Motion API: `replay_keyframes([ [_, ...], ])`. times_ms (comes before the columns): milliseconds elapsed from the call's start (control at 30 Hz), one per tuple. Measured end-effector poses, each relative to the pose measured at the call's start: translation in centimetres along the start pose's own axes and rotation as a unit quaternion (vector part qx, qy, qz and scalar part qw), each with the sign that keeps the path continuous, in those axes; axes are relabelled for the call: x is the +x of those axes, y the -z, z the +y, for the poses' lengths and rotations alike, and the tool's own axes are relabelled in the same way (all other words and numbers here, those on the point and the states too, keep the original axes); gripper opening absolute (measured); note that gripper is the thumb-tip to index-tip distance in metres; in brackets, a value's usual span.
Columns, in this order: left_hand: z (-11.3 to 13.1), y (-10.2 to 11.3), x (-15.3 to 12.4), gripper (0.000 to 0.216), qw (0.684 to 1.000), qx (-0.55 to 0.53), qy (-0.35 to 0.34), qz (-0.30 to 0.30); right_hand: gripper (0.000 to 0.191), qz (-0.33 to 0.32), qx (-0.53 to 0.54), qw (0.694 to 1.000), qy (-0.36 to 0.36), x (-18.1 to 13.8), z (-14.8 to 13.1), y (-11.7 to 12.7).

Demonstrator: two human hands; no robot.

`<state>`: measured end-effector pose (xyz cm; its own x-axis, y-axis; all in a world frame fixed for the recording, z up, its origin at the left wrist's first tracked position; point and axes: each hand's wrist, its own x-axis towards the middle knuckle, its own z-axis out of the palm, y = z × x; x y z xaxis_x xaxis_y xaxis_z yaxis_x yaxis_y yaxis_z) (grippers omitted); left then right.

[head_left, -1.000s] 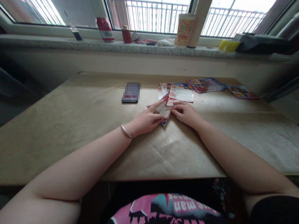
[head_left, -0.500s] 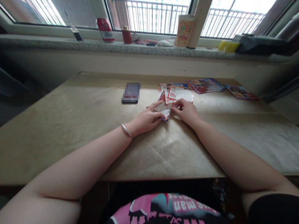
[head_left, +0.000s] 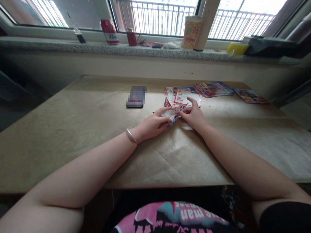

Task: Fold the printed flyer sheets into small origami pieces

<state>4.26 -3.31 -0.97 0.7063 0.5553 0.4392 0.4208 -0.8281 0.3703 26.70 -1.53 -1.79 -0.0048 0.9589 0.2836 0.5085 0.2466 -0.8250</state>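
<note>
A folded paper flyer [head_left: 173, 112], white with red print, lies on the table between my hands. My left hand [head_left: 155, 123] presses on its left side, with the fingers bent over the paper and the thumb at its lower edge. At the right edge, my right hand [head_left: 194, 117] pinches the flyer between thumb and fingers, and its index finger points up and away. Just behind the flyer rest loose printed sheets [head_left: 187, 96], partly covered by it and by my right fingers.
A phone [head_left: 136, 97] lies left of the sheets on the beige table [head_left: 97, 106]. Toward the back right are a stack of colourful flyers [head_left: 213, 88] and a smaller pile [head_left: 250, 95]. A can [head_left: 109, 31], a patterned cup [head_left: 191, 32] and a yellow object [head_left: 237, 48] stand on the windowsill.
The flyer's right part has been turned and now shows a pointed flap reaching right. My right index finger has lifted away from the paper. My left hand has hardly moved.
</note>
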Motion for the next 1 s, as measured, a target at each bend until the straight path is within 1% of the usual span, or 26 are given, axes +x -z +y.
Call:
replay_keyframes([
  [33,0.0,0.0,0.0,0.018,1.000,0.001,-0.002,-0.002,0.060,-0.016,-0.008,1.000,-0.012,0.1,0.0,0.0],
  [100,0.0,-0.1,0.0,0.019,1.000,0.005,-0.008,-0.006,0.048,-0.051,-0.025,0.998,-0.029,0.2,0.2,-0.1],
  [167,0.0,-0.2,0.0,0.020,1.000,0.008,-0.014,-0.010,0.039,-0.068,-0.025,0.997,-0.028,0.4,0.5,-0.1],
  [267,0.2,-0.3,0.0,0.025,1.000,0.006,-0.015,-0.011,0.034,-0.068,0.006,0.997,-0.027,0.5,1.0,-0.2],
  [400,0.4,-0.2,0.1,0.036,1.000,-0.001,0.004,0.009,0.029,-0.066,0.057,0.996,-0.036,0.4,1.1,-0.2],
  [467,0.4,-0.1,0.1,0.038,1.000,0.002,0.005,0.013,0.027,-0.051,0.074,0.995,-0.044,0.4,0.8,-0.1],
  [567,0.4,-0.1,0.0,0.040,1.000,0.014,0.007,0.008,0.026,-0.015,0.057,0.995,-0.076,0.3,0.4,0.1],
  [667,0.3,-0.1,0.0,0.043,0.999,0.025,0.018,0.022,0.028,0.007,0.056,0.995,-0.086,0.5,0.5,0.3],
  [733,0.3,-0.1,-0.1,0.040,0.998,0.046,0.033,0.032,0.030,0.011,0.053,0.995,-0.081,0.6,1.0,0.4],
  [900,0.6,0.0,-0.2,0.023,0.979,0.155,0.115,0.067,0.033,-0.005,0.021,0.997,-0.074,0.9,2.1,0.4],
  [933,0.7,0.1,-0.2,0.023,0.976,0.168,0.116,0.072,0.032,-0.009,0.018,0.998,-0.065,0.9,2.1,0.4],
  [1000,0.8,0.2,-0.2,0.025,0.976,0.183,0.094,0.074,0.032,-0.015,0.010,0.999,-0.045,0.9,2.0,0.3],
])
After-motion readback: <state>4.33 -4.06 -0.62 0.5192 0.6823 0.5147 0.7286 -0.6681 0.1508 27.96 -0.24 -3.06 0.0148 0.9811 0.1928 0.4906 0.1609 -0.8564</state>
